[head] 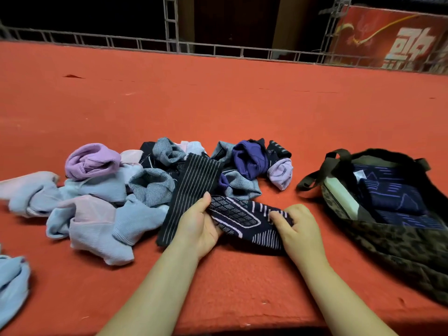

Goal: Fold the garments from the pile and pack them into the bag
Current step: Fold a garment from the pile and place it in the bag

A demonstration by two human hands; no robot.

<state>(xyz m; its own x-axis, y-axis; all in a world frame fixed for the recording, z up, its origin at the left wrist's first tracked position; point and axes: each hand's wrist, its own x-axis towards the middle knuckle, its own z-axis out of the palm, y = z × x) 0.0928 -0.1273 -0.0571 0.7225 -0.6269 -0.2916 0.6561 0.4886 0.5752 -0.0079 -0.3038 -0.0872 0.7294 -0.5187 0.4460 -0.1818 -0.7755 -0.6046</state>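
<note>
Far to the left of the fingers, at the frame's edge, a pale blue garment (12,284) lies alone on the red surface (218,105). Nearer, still left of the fingers and reaching behind them, the pile (101,200) spreads out: pale blue, pink and lilac pieces, crumpled grey-striped ones, and a purple one further back. A black striped sock (191,190) lies on the pile's near edge, its lower part just beside the left thumb. The left hand (197,225) grips the left end of a dark patterned sock (242,219), thumb on top and fingers curled under the cloth. The sock stretches flat between the two hands, low on the surface. The right hand (300,232) holds the other end, its fingers curled down over the fabric and pressed close together, the thumb pinching the edge. Both forearms are bare. To the right of the right fingers, apart from them, sits the leopard-print bag (397,248), its mouth open, its dark straps (322,170) loose toward the pile. Inside it lie folded dark blue patterned garments (392,197) and a pale flat thing along the near wall. Behind everything runs a metal railing (218,48), with a red banner (392,37) at the far right.
</note>
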